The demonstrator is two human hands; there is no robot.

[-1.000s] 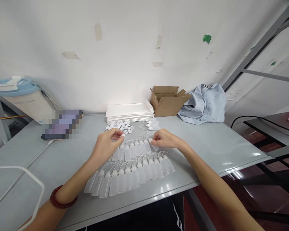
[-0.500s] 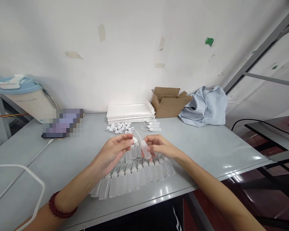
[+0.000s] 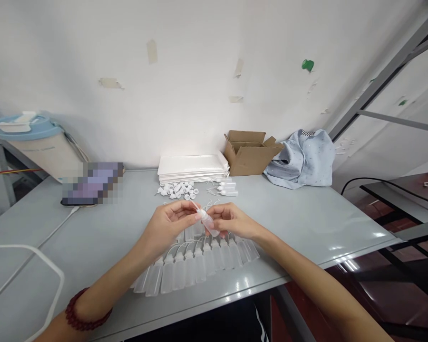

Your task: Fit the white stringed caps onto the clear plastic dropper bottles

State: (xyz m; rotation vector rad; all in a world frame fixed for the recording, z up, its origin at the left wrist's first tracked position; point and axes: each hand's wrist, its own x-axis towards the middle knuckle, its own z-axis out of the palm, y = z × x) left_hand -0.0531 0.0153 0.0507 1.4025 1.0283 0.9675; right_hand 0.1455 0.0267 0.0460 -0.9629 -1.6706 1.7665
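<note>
My right hand is closed around a small translucent squeeze bottle, held tilted above the table. A thin tube sticks up from its top, leaning left. My left hand pinches a white cap at the bottle's neck; whether it is seated there I cannot tell. Below my hands lies a row of similar bottles with thin tubes at their tops. More bottles behind that row are partly hidden by my hands. Beyond my fingers is a pile of loose white caps.
Several capped bottles lie at the back, near a stack of white envelopes. An open cardboard box and a light blue cloth bag stand against the wall. At left are a phone on a cable and a large cup.
My left hand has moved right, bringing the white cap to the bottle's neck. The bottle in my right hand now tilts further left, its tube pointing toward my left fingers.
</note>
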